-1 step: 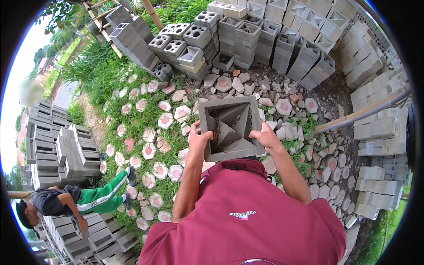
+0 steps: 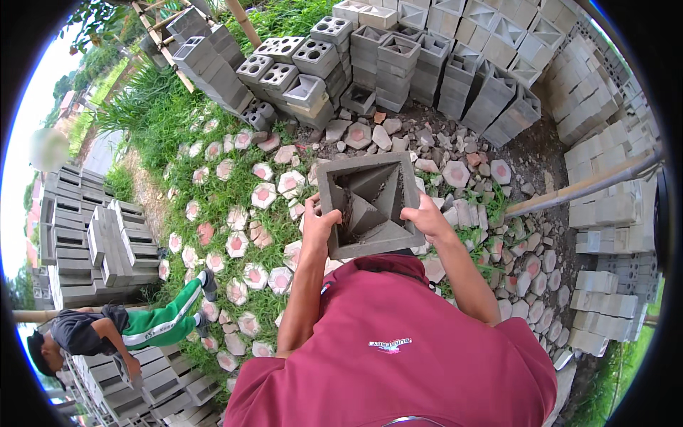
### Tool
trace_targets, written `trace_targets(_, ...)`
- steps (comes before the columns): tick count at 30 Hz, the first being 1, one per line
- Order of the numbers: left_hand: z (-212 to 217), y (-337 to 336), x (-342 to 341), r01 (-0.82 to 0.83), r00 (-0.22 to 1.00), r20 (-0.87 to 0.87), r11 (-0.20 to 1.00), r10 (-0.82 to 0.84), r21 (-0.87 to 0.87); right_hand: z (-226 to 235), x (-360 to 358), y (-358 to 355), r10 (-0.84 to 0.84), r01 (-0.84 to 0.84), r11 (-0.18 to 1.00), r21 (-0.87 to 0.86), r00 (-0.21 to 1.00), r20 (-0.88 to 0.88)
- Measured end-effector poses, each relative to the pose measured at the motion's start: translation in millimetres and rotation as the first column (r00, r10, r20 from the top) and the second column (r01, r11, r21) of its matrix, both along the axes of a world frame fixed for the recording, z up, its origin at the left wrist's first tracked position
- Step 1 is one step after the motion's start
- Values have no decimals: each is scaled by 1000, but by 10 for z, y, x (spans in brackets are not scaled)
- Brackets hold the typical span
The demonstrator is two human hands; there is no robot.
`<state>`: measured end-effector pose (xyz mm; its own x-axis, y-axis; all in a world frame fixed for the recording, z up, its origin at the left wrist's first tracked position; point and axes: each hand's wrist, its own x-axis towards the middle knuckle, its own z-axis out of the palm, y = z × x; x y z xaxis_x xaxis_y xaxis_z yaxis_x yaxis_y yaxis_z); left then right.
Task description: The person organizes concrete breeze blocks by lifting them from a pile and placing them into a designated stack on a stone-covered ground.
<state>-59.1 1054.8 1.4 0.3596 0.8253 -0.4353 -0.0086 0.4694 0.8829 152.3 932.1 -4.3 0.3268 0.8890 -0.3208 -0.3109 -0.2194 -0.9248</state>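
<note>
A square grey concrete vent block (image 2: 367,211) with slanted triangular faces inside its frame is held up in front of my chest. My left hand (image 2: 319,226) grips its left side, thumb over the front rim. On the opposite side my right hand (image 2: 427,219) clasps the edge in the same way, its thumb on the frame. The other fingers are mostly hidden behind the block. Dry bits of debris lie in its recesses.
Stacks of hollow concrete blocks (image 2: 318,58) and vent blocks (image 2: 398,53) line the far side. Hexagonal pavers (image 2: 264,194) and rubble cover the grassy ground. A bamboo pole (image 2: 583,183) slants in at right. At left, another person (image 2: 92,331) bends by stacked blocks (image 2: 128,245).
</note>
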Motion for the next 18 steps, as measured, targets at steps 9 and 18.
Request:
trace_targets(9,-274,1120,1290,-97,994,-63,993,93,-65,-196,1370,1257,150,-143,986,-82,985,83)
trace_targets(18,-1030,2316,1825,-57,997,37,955,71,-292,-572,1921,2472,116,-107,951,-290,993,13)
